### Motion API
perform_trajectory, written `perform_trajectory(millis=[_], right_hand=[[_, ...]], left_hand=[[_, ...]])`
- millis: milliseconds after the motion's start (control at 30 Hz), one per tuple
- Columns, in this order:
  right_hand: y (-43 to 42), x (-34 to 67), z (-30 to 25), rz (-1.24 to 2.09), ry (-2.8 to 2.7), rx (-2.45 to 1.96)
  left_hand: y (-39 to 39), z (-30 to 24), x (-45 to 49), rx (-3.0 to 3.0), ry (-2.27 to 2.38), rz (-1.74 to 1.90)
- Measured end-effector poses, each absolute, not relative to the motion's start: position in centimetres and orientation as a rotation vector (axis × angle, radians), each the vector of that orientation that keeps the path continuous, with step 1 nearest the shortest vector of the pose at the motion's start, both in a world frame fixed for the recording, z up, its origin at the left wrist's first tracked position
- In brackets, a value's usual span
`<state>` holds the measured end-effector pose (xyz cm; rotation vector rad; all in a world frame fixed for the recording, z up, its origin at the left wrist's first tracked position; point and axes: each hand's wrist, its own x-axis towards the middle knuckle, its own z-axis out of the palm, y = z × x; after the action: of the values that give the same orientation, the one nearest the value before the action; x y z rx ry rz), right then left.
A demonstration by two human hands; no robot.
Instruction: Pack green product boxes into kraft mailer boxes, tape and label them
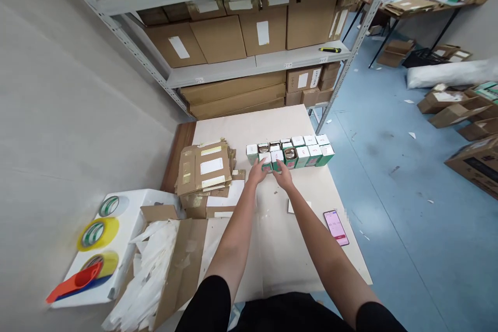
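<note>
Two rows of small green-and-white boxes (302,154) stand side by side on the pale table. At the near row's left end, my left hand (257,172) grips a closed box (265,157) from its left side. Just to the right, my right hand (284,175) has its fingers on the neighbouring closed box (277,155). One box (290,153) beside it has an open top, with a round brownish, shiny thing inside. Several boxes in the far row also have open tops. My fingers partly hide the fronts of the two boxes they touch.
Flattened cardboard (212,166) is stacked on the left. A phone (336,227) and a small white item (291,206) lie nearer. An open carton (182,264) of white packing material and tape rolls (93,233) stand lower left. Loaded shelving (264,65) rises behind the table.
</note>
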<state>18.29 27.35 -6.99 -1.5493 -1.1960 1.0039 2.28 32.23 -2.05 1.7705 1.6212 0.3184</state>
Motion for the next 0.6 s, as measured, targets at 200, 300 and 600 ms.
perform_trajectory(millis=[200, 300, 600], right_hand=[[28.4, 18.0, -8.4, 1.091, -1.212, -1.559], [29.4, 16.5, -9.4, 1.126, -1.232, -1.525], [30.7, 12.3, -12.2, 1.206, -1.184, -1.414]], left_hand=[[33.2, -4.5, 1.2, 1.680, 1.650, 0.234], [32.6, -5.5, -0.6, 1.683, 1.674, 0.367], [30.1, -6.2, -1.3, 1.533, 1.572, 0.539]])
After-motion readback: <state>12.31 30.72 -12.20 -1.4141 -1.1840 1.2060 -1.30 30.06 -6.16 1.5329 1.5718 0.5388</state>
